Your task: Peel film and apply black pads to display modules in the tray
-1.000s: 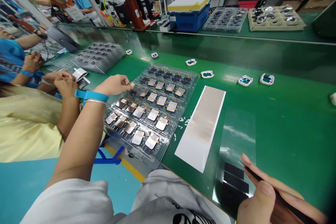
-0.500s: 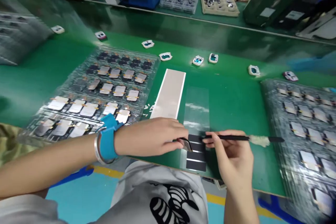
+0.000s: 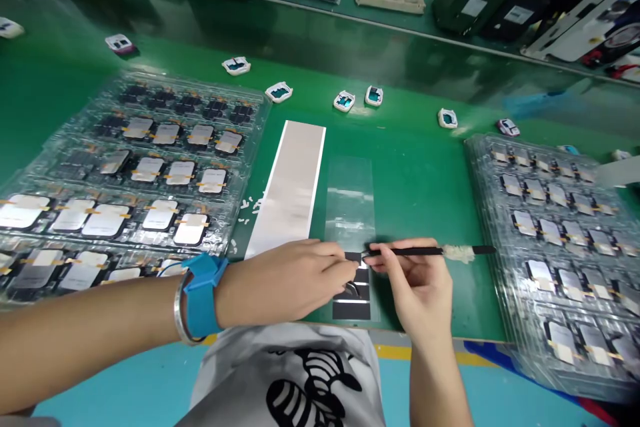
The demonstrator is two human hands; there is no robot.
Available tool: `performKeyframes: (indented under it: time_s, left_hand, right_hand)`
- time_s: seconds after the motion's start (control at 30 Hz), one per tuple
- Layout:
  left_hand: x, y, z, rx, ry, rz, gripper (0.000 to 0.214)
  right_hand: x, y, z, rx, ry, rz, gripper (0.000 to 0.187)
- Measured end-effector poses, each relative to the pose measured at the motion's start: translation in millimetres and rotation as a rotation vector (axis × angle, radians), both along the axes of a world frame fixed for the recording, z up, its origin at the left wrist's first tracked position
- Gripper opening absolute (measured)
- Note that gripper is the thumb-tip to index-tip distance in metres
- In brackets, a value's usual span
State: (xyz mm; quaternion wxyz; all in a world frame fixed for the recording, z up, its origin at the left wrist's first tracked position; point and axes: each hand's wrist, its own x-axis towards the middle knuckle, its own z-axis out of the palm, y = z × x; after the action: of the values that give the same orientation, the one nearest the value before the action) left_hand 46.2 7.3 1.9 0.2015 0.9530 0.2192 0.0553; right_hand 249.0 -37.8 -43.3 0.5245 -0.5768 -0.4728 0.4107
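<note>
One view, head: looking down on glossy green worktop (image 3: 415,180). Find transparent plastic film strip (image 3: 350,180) flat between the hands, with long axis near to far and matte black rectangular pieces (image 3: 351,311) in a row across its near end.

Left hand (image 3: 300,279): reaching in from the left, over film's left edge, pinching small dark part with curved edge (image 3: 353,289); shape mostly hidden under fingers. Right hand (image 3: 423,283): coming from near right, gripping slim black stick-like tool (image 3: 416,251) with pale wrapping, tip pointing left.

Judge as key relation: tool tip against right end of farthest black piece (image 3: 353,256). Tool axis left to right, roughly parallel to that piece, crosswise to film. Both hands close to film; left reaching farther across it. Cannot tell whether tip touches.

Farther left, note white-edged beige strip (image 3: 297,173), then clear tray of silver-faced modules (image 3: 251,147).

Compared with half a second ago: fingertips of both hands closer together, left farther right over film. Pale face of pinched part no longer showing, only dark edge.
</note>
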Motion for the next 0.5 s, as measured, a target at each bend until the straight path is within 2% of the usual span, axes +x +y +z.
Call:
performKeyframes:
  time_s: [0.5]
  left_hand:
    - [-0.2, -0.8, -3.5, -0.003, 0.017, 0.000, 0.012]
  right_hand:
    - [-0.7, 0.2, 0.2, 0.028, -0.044, -0.006, 0.018]
